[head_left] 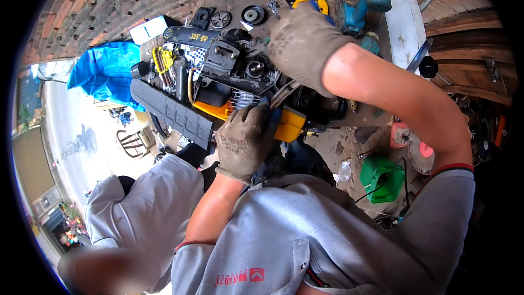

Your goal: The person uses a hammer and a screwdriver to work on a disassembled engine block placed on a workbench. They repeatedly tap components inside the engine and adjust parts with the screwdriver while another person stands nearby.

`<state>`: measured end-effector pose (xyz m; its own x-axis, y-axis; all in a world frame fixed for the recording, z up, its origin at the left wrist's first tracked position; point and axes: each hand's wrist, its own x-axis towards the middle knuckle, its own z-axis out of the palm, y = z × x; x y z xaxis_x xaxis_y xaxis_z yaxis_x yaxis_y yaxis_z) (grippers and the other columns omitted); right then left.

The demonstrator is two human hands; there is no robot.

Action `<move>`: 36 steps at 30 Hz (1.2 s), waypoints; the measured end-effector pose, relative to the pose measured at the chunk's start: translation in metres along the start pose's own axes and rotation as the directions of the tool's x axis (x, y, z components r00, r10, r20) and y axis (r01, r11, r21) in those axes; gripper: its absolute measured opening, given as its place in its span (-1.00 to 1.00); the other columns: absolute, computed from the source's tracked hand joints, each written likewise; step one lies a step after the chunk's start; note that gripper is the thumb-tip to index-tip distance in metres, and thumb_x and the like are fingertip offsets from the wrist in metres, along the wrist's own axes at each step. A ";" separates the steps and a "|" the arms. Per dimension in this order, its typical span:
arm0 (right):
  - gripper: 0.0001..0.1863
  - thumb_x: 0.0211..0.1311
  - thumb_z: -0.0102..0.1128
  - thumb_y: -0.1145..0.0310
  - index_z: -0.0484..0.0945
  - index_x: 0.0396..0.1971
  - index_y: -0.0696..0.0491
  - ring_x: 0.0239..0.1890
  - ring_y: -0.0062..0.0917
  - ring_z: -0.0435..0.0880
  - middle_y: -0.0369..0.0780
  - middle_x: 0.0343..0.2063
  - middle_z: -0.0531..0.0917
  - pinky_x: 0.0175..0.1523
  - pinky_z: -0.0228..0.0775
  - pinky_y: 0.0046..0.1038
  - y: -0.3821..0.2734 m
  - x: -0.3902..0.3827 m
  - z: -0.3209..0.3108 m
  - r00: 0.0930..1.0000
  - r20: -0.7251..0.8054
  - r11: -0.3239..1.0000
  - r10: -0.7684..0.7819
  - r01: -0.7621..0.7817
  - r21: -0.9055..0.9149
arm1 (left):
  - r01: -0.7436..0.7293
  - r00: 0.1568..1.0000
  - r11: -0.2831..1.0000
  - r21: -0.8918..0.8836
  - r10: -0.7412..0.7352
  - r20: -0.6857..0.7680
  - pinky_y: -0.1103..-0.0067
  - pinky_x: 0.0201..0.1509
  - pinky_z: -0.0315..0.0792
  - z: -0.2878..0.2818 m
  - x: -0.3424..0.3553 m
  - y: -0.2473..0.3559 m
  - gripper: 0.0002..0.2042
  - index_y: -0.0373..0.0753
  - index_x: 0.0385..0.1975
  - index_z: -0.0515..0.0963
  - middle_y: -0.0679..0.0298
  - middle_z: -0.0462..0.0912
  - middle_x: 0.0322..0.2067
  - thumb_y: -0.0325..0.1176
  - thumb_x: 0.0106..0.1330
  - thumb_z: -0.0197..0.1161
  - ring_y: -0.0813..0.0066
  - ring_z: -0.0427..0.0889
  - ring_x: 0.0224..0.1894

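A partly dismantled chainsaw (221,104) with an orange-yellow and black body lies on the workbench in front of me. Its finned silver cylinder (245,98) and dark clutch side are exposed. My left hand (243,139), in a grey-brown work glove, is curled over the near side of the saw beside the cylinder. My right hand (305,46), gloved too, is above the far right end of the saw. Its fingers point left and are blurred, so I cannot make out anything in them. A black bar cover (172,112) lies along the saw's left side.
Beyond the saw lie a round black part (252,15) and a yellow-black saw cover (311,1). A teal power drill (365,0) stands at the back right. Yellow-handled tools (162,60) lie left. A green bin (382,179) is below right; another person (147,202) sits close at left.
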<state>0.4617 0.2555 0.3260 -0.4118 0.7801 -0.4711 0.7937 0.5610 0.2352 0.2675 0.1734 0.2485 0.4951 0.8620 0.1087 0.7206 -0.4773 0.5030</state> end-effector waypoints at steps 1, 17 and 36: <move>-0.80 0.03 0.37 0.34 0.78 -0.29 -0.06 0.00 -0.40 0.66 -0.27 -0.15 0.70 -0.08 0.52 -0.38 0.004 -0.009 -0.009 0.997 0.081 1.000 0.007 -0.008 0.021 | 0.015 1.000 1.000 0.005 -0.015 0.008 0.36 -0.32 0.55 0.000 -0.001 0.000 -0.74 -0.25 -0.18 0.69 0.14 0.69 -0.38 -0.28 0.20 0.46 0.14 0.69 -0.38; -0.78 0.07 0.30 0.36 0.77 -0.28 0.05 -0.15 -0.23 0.78 -0.10 -0.25 0.78 -0.09 0.65 -0.21 0.029 0.024 -0.002 0.995 -0.088 0.979 0.046 -0.027 0.204 | -0.011 1.000 1.000 -0.019 0.010 -0.017 0.36 -0.30 0.56 0.002 -0.002 -0.002 -0.68 -0.25 -0.14 0.69 0.13 0.69 -0.38 -0.26 0.15 0.49 0.15 0.69 -0.38; -0.69 -0.01 0.42 0.40 0.78 -0.17 -0.06 -0.11 -0.31 0.79 -0.19 -0.17 0.79 -0.10 0.65 -0.27 -0.001 0.056 -0.040 0.998 0.041 0.990 0.039 -0.044 0.137 | 0.005 0.998 0.999 -0.031 -0.003 0.055 0.37 -0.21 0.58 -0.002 0.002 0.002 -0.70 -0.25 -0.15 0.69 0.13 0.72 -0.31 -0.26 0.17 0.48 0.15 0.72 -0.30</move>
<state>0.4200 0.3094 0.3334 -0.3619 0.7891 -0.4963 0.8651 0.4826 0.1366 0.2692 0.1743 0.2514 0.5188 0.8528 0.0595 0.7075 -0.4673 0.5301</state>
